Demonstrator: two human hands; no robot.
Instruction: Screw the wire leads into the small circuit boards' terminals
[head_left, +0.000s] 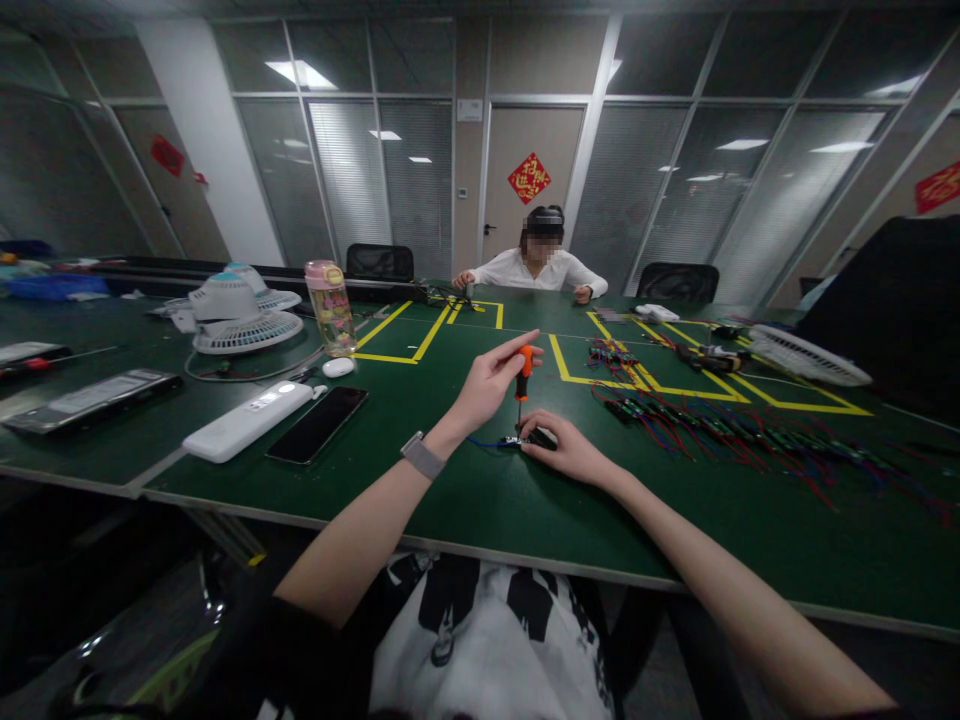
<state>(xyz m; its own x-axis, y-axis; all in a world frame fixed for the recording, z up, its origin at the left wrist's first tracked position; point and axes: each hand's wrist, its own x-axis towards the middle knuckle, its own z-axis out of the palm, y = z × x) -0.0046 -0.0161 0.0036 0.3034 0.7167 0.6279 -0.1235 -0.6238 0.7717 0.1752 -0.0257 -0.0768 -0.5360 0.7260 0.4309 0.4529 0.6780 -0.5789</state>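
My left hand is around the orange and black handle of a screwdriver, with the index finger stretched out past its top. The screwdriver stands upright, its thin shaft pointing down at a small circuit board on the green table. My right hand rests on the table and pinches the board's right side between thumb and fingers. A blue wire runs out to the left of the board. Where exactly the tip touches is too small to make out.
Several wired circuit boards lie in a row at right. To the left are a phone, a white power strip-like device, a bottle and white fans. Yellow tape marks the table. Another person sits opposite.
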